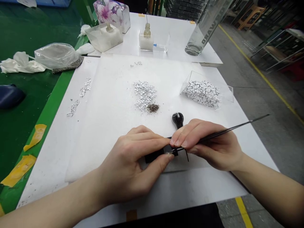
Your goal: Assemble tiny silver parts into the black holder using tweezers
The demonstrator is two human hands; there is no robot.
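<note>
My left hand (133,161) pinches a small black block (154,155) between thumb and fingers, low on the white mat (111,104). My right hand (209,144) is closed round long black tweezers (228,130); their tips meet the block at a tiny part between both hands. A black knob-handled tool (178,119) lies just behind my fingers. Further back on the mat sit a heap of small silver pieces (144,93) and a little pile of dark grains (153,108).
A clear tray (204,91) of silver pieces lies right of the mat. At the back stand a glass bottle (204,27), a small bottle in a clear holder (147,39), a plastic tub (104,36) and a floral tissue box (111,11). Loose silver pieces (79,96) and a plastic bag (57,55) are left.
</note>
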